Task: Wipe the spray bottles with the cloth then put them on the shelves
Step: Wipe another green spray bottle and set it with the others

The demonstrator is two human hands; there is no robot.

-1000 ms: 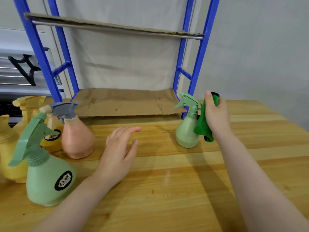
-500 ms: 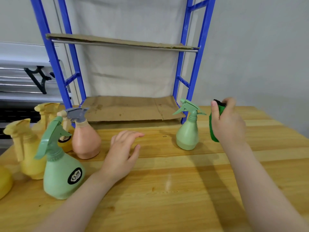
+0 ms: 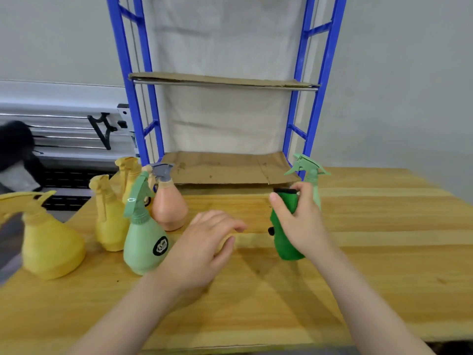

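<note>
A person's two bare arms are reaching forward over a pale wooden table (image 3: 384,252) with lighter and darker planks. The right hand (image 3: 302,221) is gripping a folded dark green cloth (image 3: 284,242), with its fingers also closing around the neck of a small light green plastic spray bottle (image 3: 311,172); only the trigger head and part of the neck are showing above the hand, so I cannot tell whether that bottle is lifted or standing on the table. The left hand (image 3: 204,244) is hovering palm down just above the table near the centre, fingers loosely curled and holding nothing. To its left, a cluster of spray bottles is standing on the table: a larger light green bottle with a round black label (image 3: 144,244) nearest the hand, a peach-coloured bottle with a grey trigger (image 3: 169,203) just behind it, two yellow bottles (image 3: 110,219) further left and behind, and a big yellow bottle (image 3: 48,242) at the near left edge. At the far side of the table, a blue metal shelving frame (image 3: 135,98) is carrying two cardboard-lined shelves (image 3: 225,167), both bare of bottles.
</note>
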